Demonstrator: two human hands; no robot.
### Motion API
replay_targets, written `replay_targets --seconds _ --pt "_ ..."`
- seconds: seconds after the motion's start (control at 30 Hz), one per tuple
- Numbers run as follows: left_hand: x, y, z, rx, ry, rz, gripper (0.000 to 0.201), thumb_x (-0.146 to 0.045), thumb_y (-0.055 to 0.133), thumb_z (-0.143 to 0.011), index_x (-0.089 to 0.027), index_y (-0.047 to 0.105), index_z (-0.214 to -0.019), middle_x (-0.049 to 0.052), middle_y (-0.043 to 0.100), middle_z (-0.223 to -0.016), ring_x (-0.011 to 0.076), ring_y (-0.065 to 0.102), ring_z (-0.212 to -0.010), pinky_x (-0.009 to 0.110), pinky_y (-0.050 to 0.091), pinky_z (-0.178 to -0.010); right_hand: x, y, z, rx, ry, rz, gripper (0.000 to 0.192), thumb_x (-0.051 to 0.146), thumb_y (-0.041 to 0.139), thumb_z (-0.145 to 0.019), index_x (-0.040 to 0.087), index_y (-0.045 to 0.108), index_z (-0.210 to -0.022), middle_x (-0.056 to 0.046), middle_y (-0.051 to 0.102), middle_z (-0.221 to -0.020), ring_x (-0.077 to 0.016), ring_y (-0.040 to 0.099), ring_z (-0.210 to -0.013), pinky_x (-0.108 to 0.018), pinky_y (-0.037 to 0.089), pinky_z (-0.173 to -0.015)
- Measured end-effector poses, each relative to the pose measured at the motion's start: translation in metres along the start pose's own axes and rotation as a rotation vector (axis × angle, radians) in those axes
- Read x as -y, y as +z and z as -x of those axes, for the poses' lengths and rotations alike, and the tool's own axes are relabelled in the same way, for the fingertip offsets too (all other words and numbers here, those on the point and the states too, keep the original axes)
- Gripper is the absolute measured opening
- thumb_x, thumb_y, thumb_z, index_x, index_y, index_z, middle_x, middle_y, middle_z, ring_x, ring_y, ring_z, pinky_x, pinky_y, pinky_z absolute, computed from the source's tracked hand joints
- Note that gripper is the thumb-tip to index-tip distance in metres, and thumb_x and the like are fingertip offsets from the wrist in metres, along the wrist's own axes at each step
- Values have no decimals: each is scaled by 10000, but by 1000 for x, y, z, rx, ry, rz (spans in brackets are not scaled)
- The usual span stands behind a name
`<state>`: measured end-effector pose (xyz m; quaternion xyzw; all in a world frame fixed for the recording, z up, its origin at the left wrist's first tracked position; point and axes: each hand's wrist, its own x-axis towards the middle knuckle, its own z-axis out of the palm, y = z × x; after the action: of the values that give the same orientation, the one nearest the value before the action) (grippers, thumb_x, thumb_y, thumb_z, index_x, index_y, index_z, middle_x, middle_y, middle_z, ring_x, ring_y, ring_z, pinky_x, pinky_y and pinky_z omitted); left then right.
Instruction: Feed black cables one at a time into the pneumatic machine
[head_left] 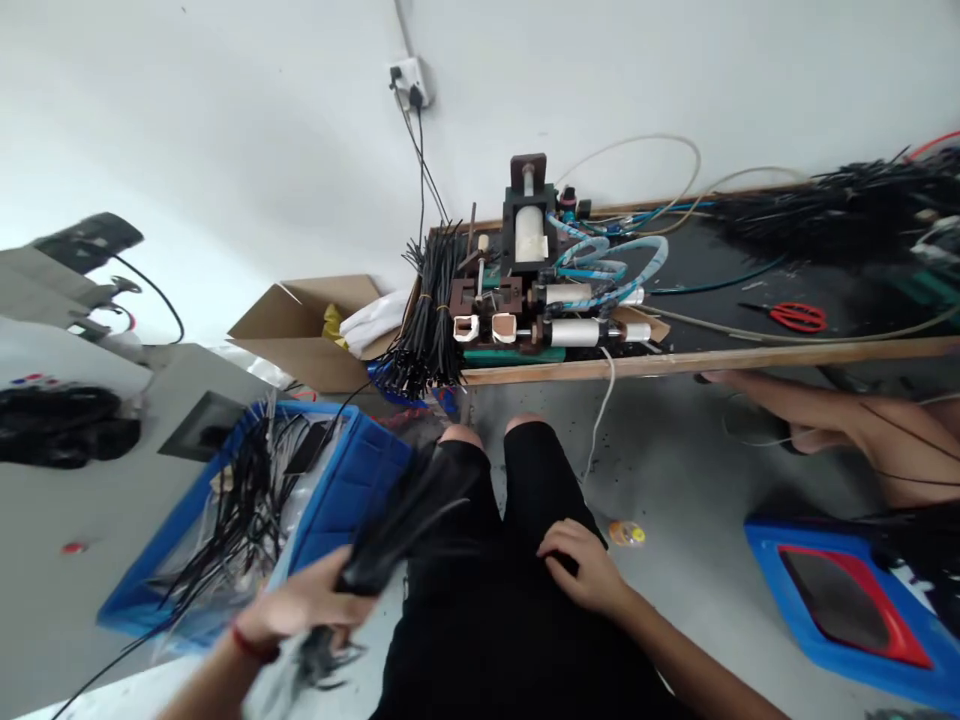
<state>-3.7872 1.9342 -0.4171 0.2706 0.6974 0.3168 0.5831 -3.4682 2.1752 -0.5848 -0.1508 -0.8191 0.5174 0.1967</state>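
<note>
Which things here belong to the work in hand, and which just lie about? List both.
In hand:
left hand, grip shut on a black cable bundle
blue crate of black cables
right hand, resting on the lap

Lying about:
red scissors
cardboard box
benchtop machine
blue stool

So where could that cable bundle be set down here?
Bare floor lies between the workbench edge, the right hand and the blue stool. The blue crate beside the left hand and the cable bundle is crowded.
</note>
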Motion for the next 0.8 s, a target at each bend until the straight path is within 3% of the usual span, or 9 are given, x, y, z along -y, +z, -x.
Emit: replay_targets --seconds 0.07,0.13,0.27,0.37,0.47,0.6,0.67,0.73,0.8 --pt "15 42 -20 89 46 -30 384 -493 830 -756 -210 597 -641 -14 616 -487 163 535 -396 253 381 -402 20 5 -11 198 -50 -35 226 377 665 -988 247 796 -1119 -94 794 -1043 -284 713 -992 -467 524 -987" --pt "13 80 -45 81 153 -40 257 -379 768 -810 -192 650 -679 -6 617 -518 158 541 -459 259 392 -468 40 15 -25 285 -73 -192 483 570 696 -961 237 745 -1307 -138 761 -1268 -345 672 -1224 -536 464 -1121" --pt "-23 126 -81 -30 395 -33 114 -244 760 -786 -184 734 -880 16 726 -804 191 638 -742 274 502 -687 62 37 -57 162 -33 -562 799 801 672 -879 233 661 -1441 -152 695 -1400 -356 631 -1325 -551 442 -1183" --pt "-48 135 -89 -81 515 -6 117 -247 759 -790 -178 727 -878 4 685 -714 180 620 -660 271 499 -637 63 32 -80 1 -80 -653 787 753 738 -856 253 628 -1454 -134 721 -1347 -342 676 -1255 -536 522 -1107" --pt "-61 135 -91 -152 557 38 184 -336 782 -797 -183 683 -820 -15 619 -573 161 554 -487 264 443 -489 61 1 -88 -218 -139 -432 624 628 809 -845 233 689 -1313 -123 757 -1196 -334 708 -1129 -507 571 -1014" --pt "-80 135 -92 -405 649 149 320 -448 780 -819 -218 600 -689 7 610 -553 165 554 -471 282 465 -486 68 -46 -68 -896 -356 58 425 497 702 -938 211 704 -1252 -170 692 -1288 -373 629 -1227 -561 500 -1062" --pt "-94 139 -94 -537 722 214 361 -484 755 -847 -229 582 -658 3 589 -554 167 560 -497 291 484 -523 80 -58 -58 -1080 -402 185 300 421 600 -1016 214 759 -1163 -154 719 -1161 -361 642 -1150 -568 487 -1040" --pt "-108 145 -97 -610 797 261 367 -501 742 -860 -233 592 -657 -1 578 -559 173 567 -521 302 500 -556 97 -61 -59 -894 -407 148 338 404 520 -1071 236 811 -1033 -124 750 -1017 -335 671 -1047 -538 502 -1001" --pt "-120 154 -101 -617 858 280 346 -495 757 -846 -234 609 -673 -4 581 -563 181 575 -531 312 509 -564 116 -59 -74 -518 -392 -36 443 527 489 -1084 244 831 -1088 -120 785 -1045 -335 702 -1045 -521 531 -987"
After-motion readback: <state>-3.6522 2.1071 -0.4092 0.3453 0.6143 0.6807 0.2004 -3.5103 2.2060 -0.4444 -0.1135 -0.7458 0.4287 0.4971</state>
